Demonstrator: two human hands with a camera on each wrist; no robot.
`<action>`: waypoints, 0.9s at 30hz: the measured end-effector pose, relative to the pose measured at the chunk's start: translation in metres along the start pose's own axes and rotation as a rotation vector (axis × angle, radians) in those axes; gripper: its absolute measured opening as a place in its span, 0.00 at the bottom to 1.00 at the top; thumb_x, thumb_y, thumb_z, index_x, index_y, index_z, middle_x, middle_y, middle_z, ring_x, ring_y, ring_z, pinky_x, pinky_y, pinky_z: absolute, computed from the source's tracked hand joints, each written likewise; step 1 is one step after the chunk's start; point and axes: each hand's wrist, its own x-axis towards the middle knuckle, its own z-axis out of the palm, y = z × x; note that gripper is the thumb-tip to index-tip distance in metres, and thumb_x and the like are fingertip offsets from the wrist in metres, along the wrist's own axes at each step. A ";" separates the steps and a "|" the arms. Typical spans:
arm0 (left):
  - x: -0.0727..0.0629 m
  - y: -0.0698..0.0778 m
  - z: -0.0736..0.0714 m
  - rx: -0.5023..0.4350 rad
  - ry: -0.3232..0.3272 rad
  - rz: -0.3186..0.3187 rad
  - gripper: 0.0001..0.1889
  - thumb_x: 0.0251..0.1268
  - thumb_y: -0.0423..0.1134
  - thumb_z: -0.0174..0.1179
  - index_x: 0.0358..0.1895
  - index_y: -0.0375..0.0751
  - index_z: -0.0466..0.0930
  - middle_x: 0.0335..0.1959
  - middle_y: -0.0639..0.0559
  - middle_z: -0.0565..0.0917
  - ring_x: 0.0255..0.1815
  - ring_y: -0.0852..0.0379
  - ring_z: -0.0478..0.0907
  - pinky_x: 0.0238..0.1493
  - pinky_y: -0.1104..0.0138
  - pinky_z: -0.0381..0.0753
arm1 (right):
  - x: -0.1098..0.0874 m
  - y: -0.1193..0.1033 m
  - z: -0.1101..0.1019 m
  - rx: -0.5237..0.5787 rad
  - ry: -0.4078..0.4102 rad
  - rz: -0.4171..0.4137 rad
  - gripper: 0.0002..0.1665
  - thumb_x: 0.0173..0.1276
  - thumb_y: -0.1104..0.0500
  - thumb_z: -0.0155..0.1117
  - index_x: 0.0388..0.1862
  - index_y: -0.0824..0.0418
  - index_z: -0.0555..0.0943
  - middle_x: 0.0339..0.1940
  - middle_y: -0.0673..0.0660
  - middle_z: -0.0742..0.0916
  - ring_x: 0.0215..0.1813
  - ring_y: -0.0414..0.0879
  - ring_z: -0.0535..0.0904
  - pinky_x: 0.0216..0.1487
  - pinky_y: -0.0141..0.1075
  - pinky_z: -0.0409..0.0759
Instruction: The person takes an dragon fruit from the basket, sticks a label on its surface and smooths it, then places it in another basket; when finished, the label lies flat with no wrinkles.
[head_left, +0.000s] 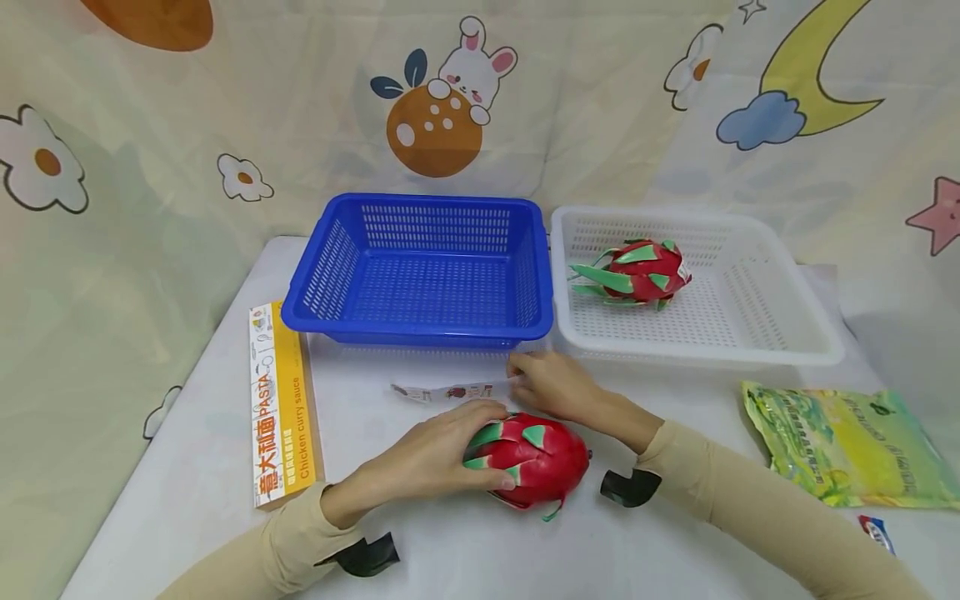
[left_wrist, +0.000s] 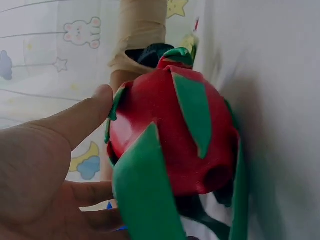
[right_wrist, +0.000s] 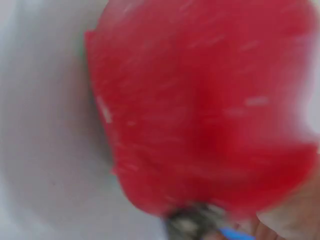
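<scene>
On the white table in front of me lies a red dragon fruit (head_left: 543,458) with green scales. My left hand (head_left: 442,454) grips its left end, thumb on the near side and fingers over the top. In the left wrist view the dragon fruit (left_wrist: 165,130) shows its opening and long green scales. Just beyond it, my right hand (head_left: 555,385) has curled fingers and pinches the right end of a thin printed paper strip (head_left: 453,392), which stretches left over the table. Blurred, the dragon fruit (right_wrist: 200,100) fills most of the right wrist view.
A blue basket (head_left: 416,332) stands at the back. To its right, a white basket (head_left: 697,354) holds another dragon fruit (head_left: 647,273). A pasta box (head_left: 285,404) lies on the left, a yellow-green packet (head_left: 855,446) on the right, with a small wrapper (head_left: 876,532) near it.
</scene>
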 end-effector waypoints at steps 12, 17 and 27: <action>0.012 -0.003 -0.054 0.165 0.324 0.208 0.26 0.56 0.48 0.70 0.57 0.43 0.78 0.57 0.50 0.81 0.60 0.53 0.76 0.60 0.58 0.78 | -0.030 -0.007 -0.053 0.057 0.144 -0.276 0.11 0.56 0.63 0.74 0.39 0.57 0.85 0.35 0.50 0.88 0.39 0.42 0.85 0.41 0.34 0.84; 0.010 -0.012 -0.067 0.067 0.179 0.108 0.18 0.57 0.41 0.69 0.51 0.43 0.82 0.45 0.53 0.86 0.36 0.60 0.78 0.37 0.70 0.80 | -0.041 -0.001 -0.072 0.142 0.118 -0.187 0.13 0.56 0.62 0.74 0.42 0.57 0.86 0.37 0.49 0.89 0.41 0.42 0.86 0.42 0.36 0.85; 0.014 -0.015 -0.072 -0.092 0.041 0.072 0.07 0.60 0.39 0.66 0.41 0.46 0.84 0.30 0.57 0.82 0.26 0.62 0.70 0.26 0.73 0.68 | -0.048 0.013 -0.073 0.286 0.022 -0.078 0.14 0.60 0.61 0.72 0.45 0.56 0.85 0.40 0.48 0.89 0.43 0.43 0.84 0.42 0.32 0.83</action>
